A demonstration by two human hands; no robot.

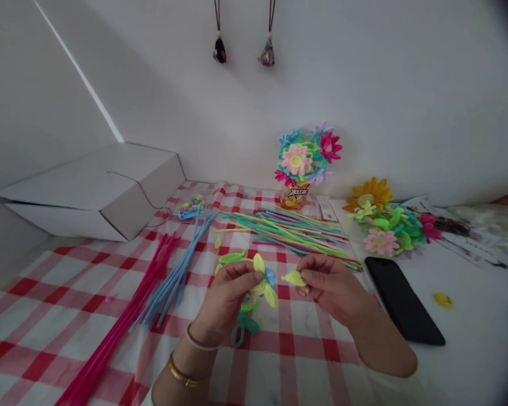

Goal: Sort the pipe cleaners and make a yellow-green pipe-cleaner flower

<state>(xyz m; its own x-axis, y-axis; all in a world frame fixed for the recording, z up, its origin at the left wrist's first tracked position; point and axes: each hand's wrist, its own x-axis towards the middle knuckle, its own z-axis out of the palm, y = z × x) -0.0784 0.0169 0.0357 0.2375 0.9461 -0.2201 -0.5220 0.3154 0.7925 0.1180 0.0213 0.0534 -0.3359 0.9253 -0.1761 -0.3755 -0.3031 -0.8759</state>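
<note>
My left hand (228,296) is closed in a pinch on a small pipe-cleaner flower (263,280) with yellow petals and a blue centre. Its green stem (243,324) curls down over the checked cloth. My right hand (330,282) is closed too, pinching a single loose yellow petal (294,278) just to the right of the flower. Both hands hover above the red and white checked tablecloth (68,293).
Pink pipe cleaners (122,324) and blue ones (182,265) lie at the left; a mixed bundle (292,231) lies behind my hands. A jar of finished flowers (302,160), more flowers (385,225), a black phone (402,301) and a white box (101,189) stand around.
</note>
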